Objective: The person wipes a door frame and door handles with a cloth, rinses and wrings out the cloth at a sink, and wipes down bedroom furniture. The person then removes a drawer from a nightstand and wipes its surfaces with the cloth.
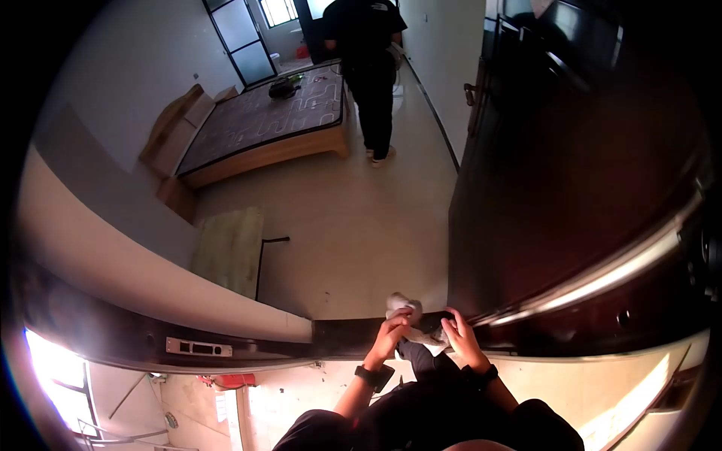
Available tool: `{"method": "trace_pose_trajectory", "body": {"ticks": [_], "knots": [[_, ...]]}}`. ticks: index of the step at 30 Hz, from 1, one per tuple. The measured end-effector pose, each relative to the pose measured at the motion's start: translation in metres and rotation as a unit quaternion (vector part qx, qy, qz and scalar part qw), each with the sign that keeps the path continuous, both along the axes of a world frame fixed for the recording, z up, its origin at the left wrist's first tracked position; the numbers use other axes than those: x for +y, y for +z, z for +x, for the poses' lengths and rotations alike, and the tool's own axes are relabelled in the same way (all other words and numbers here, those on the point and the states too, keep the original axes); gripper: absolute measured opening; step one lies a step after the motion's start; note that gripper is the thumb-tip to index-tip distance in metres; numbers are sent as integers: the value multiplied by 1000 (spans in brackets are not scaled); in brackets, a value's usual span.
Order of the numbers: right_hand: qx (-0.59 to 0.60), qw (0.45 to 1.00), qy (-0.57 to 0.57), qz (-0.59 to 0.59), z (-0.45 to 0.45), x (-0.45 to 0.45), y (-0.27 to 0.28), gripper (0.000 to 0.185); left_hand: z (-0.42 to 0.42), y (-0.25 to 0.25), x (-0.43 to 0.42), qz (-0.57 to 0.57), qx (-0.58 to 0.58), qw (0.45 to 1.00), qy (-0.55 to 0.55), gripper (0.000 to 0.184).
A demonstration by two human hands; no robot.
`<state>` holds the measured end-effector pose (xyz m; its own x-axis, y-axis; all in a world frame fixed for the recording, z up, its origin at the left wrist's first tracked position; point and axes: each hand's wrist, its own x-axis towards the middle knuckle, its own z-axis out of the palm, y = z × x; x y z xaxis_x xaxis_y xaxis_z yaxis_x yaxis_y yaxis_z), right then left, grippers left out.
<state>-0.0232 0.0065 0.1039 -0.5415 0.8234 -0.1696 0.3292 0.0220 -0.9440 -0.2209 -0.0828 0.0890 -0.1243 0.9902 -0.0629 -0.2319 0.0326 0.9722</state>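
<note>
My left hand [391,334] is over the doorway's dark threshold, its fingers bent and drawn together. Whether it pinches something small is hidden. Just beyond its fingertips is a blurred whitish shape [402,303], perhaps a shoe; I cannot tell whether they touch. A little to the right, my right hand [462,337] has fingers slightly apart and holds nothing visible. Between the hands, partly covered, is a pale shoe [435,346] below my dark trouser leg [430,366]. Both wrists wear dark bands, the left with a watch-like face [374,377].
Under my hands runs the dark threshold [350,329]. A dark door [556,195] stands at the right. Inside, a person [368,68] in black stands beside a wooden bed [263,161]. A board-like panel [229,244] is at the left wall. A metal strike plate [198,347] marks the frame.
</note>
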Motion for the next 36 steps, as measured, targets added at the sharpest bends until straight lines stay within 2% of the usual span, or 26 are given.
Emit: {"method": "trace_pose_trajectory", "body": {"ticks": [1,2,3,4,5,7,8,9,11,12,13,15,16,19,21,23,25,27,29,33,35,36], "knots": [[-43,998,-7,-43,-11,17,-8,38,1,22,16,13,5,1000,-9,16],[73,997,-8,-17,-33,29,-17,42,-12,35,28,2,4,999,-54,17],[150,984,-36,-85,-48,41,-37,41,-19,42,39,-5,-2,995,-102,17],[190,955,-26,-227,-52,51,-25,40,-24,45,55,-9,-7,995,-103,17],[227,903,-18,-364,-55,69,-12,39,-29,46,74,-14,38,988,-149,17],[280,834,53,-473,-66,93,-24,37,-40,54,95,-8,105,973,-205,17],[274,809,50,-518,-72,94,-13,35,-47,46,98,-9,108,967,-231,17],[281,809,45,-515,-78,102,-14,35,-56,41,109,-1,115,959,-258,17],[185,926,15,-329,-92,119,-27,29,-70,41,125,11,181,952,-245,14],[191,928,-35,-317,-94,127,-48,21,-79,35,135,-9,195,952,-236,12],[198,925,-42,-321,-93,139,-56,21,-88,38,146,-14,199,949,-245,12],[135,944,-148,-263,-86,149,-62,16,-104,45,162,37,321,929,-178,12],[135,940,-159,-271,-80,151,-62,16,-117,37,170,80,380,907,-161,12],[191,916,-217,-278,-80,178,-24,16,-135,54,194,48,401,901,-162,12],[212,945,-206,-138,-88,188,-9,21,-143,54,214,55,400,902,-156,13],[206,945,-222,-126,-91,198,4,20,-150,52,237,52,380,913,-136,16],[248,922,-277,-112,-95,209,17,17,-156,56,264,106,349,920,-144,17],[282,904,-302,-112,-97,220,23,11,-164,69,292,81,342,918,-184,19],[282,891,-349,-72,-102,225,27,6,-178,55,323,117,336,908,-219,18],[309,872,-376,-50,-114,247,43,10,-191,83,393,176,387,868,-256,14],[295,850,-438,-1,-131,256,41,14,-205,85,427,225,461,799,-313,9],[288,844,-451,3,-137,259,41,17,-211,86,444,230,459,794,-324,9]]}}
